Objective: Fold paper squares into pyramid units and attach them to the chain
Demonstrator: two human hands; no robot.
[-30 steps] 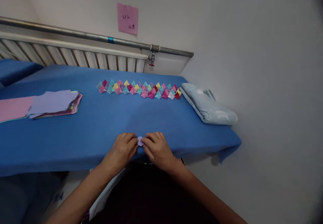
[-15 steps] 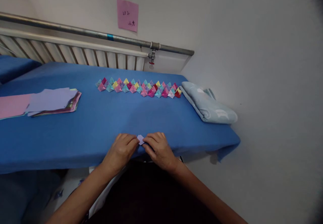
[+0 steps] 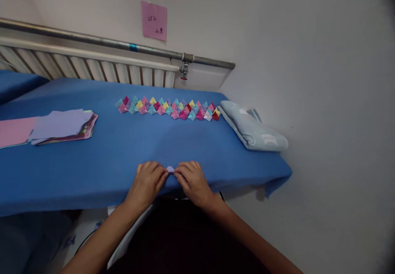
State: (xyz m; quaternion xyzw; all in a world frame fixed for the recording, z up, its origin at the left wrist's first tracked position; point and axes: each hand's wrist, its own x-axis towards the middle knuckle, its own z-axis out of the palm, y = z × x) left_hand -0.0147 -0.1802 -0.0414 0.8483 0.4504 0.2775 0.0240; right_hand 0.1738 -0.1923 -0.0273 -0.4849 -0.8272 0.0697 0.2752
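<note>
A small piece of folded lilac origami paper (image 3: 170,169) is pinched between my two hands near the front edge of the blue-covered table (image 3: 123,154). My left hand (image 3: 149,180) grips its left side with thumb and fingers closed. On its right side, my right hand (image 3: 191,182) holds it the same way. Fingertips hide the paper's two ends. Farther back, rows of folded paper pieces (image 3: 168,108) in pink, teal, yellow, purple and red stand close together.
To the left lies a stack of coloured paper sheets (image 3: 61,124), lilac on top, beside a pink sheet (image 3: 17,131). A folded pale blue cloth (image 3: 253,128) rests at the right end. Behind are a radiator (image 3: 92,66), a metal pipe (image 3: 114,42) and a pink note (image 3: 154,20).
The lilac paper now shows as a shorter, flatter shape between my fingertips. Both hands stay pinched on it, and the whole view has shifted slightly.
</note>
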